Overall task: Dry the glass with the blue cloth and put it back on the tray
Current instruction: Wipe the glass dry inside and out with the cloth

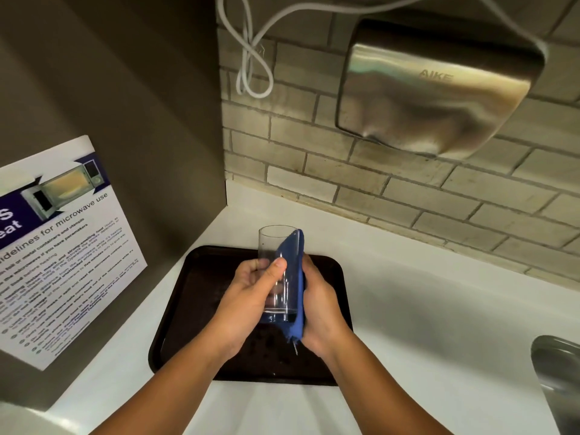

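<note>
A clear, tall drinking glass (272, 246) is held upright above the dark brown tray (188, 309). My left hand (248, 296) grips the glass around its lower half, thumb across the front. My right hand (320, 309) presses the blue cloth (295, 259) flat against the glass's right side. The cloth runs from near the rim down past the base, where a frayed corner hangs. Water drops speckle the tray below the hands.
The tray lies on a white counter (408, 309) in a corner. A microwave-use poster (62, 252) leans on the left wall. A steel hand dryer (439, 86) and white cable (251, 58) hang on the brick wall. A metal sink edge (558, 372) shows at right.
</note>
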`<state>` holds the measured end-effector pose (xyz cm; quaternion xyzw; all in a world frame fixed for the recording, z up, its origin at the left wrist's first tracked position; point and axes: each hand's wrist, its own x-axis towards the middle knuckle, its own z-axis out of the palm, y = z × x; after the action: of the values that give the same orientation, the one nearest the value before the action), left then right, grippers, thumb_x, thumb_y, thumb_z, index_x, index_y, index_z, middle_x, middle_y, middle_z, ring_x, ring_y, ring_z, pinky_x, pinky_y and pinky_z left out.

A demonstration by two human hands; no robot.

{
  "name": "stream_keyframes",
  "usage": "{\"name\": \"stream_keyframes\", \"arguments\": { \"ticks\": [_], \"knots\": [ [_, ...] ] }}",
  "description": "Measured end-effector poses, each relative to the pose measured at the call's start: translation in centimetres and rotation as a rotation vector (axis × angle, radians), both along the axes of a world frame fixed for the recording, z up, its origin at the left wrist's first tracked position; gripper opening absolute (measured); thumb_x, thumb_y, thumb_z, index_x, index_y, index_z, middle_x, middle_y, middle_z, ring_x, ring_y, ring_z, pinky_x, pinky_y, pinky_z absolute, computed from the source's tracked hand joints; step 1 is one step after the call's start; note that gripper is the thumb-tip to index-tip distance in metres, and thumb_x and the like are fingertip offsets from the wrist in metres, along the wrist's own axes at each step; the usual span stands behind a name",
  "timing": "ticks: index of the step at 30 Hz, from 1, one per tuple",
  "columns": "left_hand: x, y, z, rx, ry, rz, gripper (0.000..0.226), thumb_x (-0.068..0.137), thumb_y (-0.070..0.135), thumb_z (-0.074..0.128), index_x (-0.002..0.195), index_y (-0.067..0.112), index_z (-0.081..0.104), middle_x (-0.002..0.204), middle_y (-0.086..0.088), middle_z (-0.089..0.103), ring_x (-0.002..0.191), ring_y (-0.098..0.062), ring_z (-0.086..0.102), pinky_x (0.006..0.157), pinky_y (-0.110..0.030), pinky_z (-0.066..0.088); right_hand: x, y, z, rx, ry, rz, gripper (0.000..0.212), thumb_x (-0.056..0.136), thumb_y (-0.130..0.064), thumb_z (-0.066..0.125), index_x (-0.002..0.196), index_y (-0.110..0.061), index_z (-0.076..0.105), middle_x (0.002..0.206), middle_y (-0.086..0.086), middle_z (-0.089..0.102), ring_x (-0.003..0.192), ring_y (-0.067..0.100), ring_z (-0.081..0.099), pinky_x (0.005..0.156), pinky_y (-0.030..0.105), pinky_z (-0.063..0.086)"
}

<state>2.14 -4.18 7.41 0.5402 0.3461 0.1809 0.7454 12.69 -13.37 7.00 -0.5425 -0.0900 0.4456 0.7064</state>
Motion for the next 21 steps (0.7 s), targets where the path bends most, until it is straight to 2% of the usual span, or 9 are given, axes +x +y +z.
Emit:
{"name": "stream_keyframes", "arguments": {
  "ticks": [2,4,6,8,12,14,17,19,21],
  "knots": [
    [0.1,-0.1,0.0,-0.013,-0.007,0.002,0.073,0.080,0.077,0.080,0.132,0.028,0.069,0.113,0.001,0.087,0.101,-0.015,0.086,0.084,-0.034,0.065,0.2,0.1,-0.1,0.009,-0.003,0.016,0.053,0.103,-0.055,0.062,0.129,-0.011,0.075,0.109,0.016,0.080,0.095,0.029,0.080,0.080,0.041,0.065],
    [0.4,-0.1,0.0,-0.034,0.001,0.023,0.062,0.087,0.073,0.074,0.131,0.030,0.072,0.115,0.000,0.087,0.104,-0.016,0.085,0.091,-0.038,0.065,-0.1,0.3,-0.5,0.016,-0.120,-0.041,0.039,0.107,-0.047,0.059,0.140,-0.030,0.069,0.119,0.006,0.082,0.106,0.025,0.081,0.085,0.036,0.064],
    [0.7,-0.2,0.1,-0.041,0.034,0.025,0.048,0.100,0.066,0.066,0.132,0.032,0.075,0.121,-0.005,0.086,0.110,-0.020,0.084,0.101,-0.045,0.064,-0.7,0.3,-0.6,0.044,-0.234,-0.076,0.040,0.108,-0.042,0.056,0.147,-0.049,0.057,0.127,-0.009,0.081,0.116,0.016,0.079,0.091,0.029,0.063],
    [0.9,-0.2,0.2,-0.043,0.040,0.013,0.051,0.097,0.068,0.068,0.130,0.030,0.075,0.119,-0.006,0.087,0.107,-0.020,0.085,0.099,-0.045,0.065,-1.1,0.1,-0.5,0.052,-0.248,-0.094,0.042,0.105,-0.045,0.056,0.146,-0.056,0.056,0.129,-0.014,0.079,0.119,0.013,0.077,0.091,0.028,0.064],
    [0.9,-0.7,0.2,-0.010,0.026,-0.028,0.106,0.048,0.091,0.088,0.132,0.029,0.069,0.118,-0.001,0.087,0.102,-0.013,0.086,0.086,-0.035,0.066,-1.1,-0.4,-0.3,0.052,-0.174,-0.069,0.043,0.105,-0.053,0.056,0.148,-0.050,0.057,0.130,-0.002,0.080,0.119,0.020,0.078,0.097,0.042,0.064],
    [1.0,-0.9,-0.2,-0.003,0.029,-0.013,0.105,0.052,0.083,0.090,0.137,0.026,0.064,0.124,-0.004,0.084,0.102,-0.012,0.086,0.087,-0.034,0.065,-0.9,-0.6,-0.4,0.043,-0.162,-0.048,0.044,0.104,-0.051,0.057,0.148,-0.051,0.057,0.129,-0.004,0.080,0.117,0.019,0.079,0.097,0.043,0.065],
    [1.2,-0.8,-0.6,-0.022,0.031,0.048,0.098,0.060,0.075,0.088,0.137,0.022,0.058,0.121,-0.005,0.084,0.097,-0.013,0.087,0.082,-0.032,0.064,-0.9,-0.8,-0.4,0.014,-0.210,-0.067,0.047,0.101,-0.047,0.057,0.147,-0.055,0.056,0.136,-0.012,0.076,0.123,0.015,0.075,0.111,0.048,0.057],
    [1.3,-0.7,-0.5,-0.013,0.026,0.055,0.100,0.059,0.080,0.092,0.135,0.024,0.058,0.118,-0.004,0.085,0.095,-0.013,0.087,0.076,-0.030,0.065,-0.9,-1.0,-0.4,0.016,-0.203,-0.082,0.042,0.109,-0.041,0.053,0.150,-0.051,0.055,0.138,-0.007,0.076,0.125,0.019,0.074,0.113,0.053,0.055],
    [1.4,-0.8,-0.4,-0.022,0.012,0.053,0.101,0.056,0.082,0.093,0.133,0.025,0.060,0.115,-0.003,0.086,0.095,-0.014,0.087,0.070,-0.025,0.066,-0.6,-1.1,-0.1,0.026,-0.111,-0.094,0.037,0.112,-0.041,0.053,0.147,-0.037,0.062,0.134,0.006,0.078,0.123,0.030,0.075,0.111,0.057,0.055]
  ]
}}
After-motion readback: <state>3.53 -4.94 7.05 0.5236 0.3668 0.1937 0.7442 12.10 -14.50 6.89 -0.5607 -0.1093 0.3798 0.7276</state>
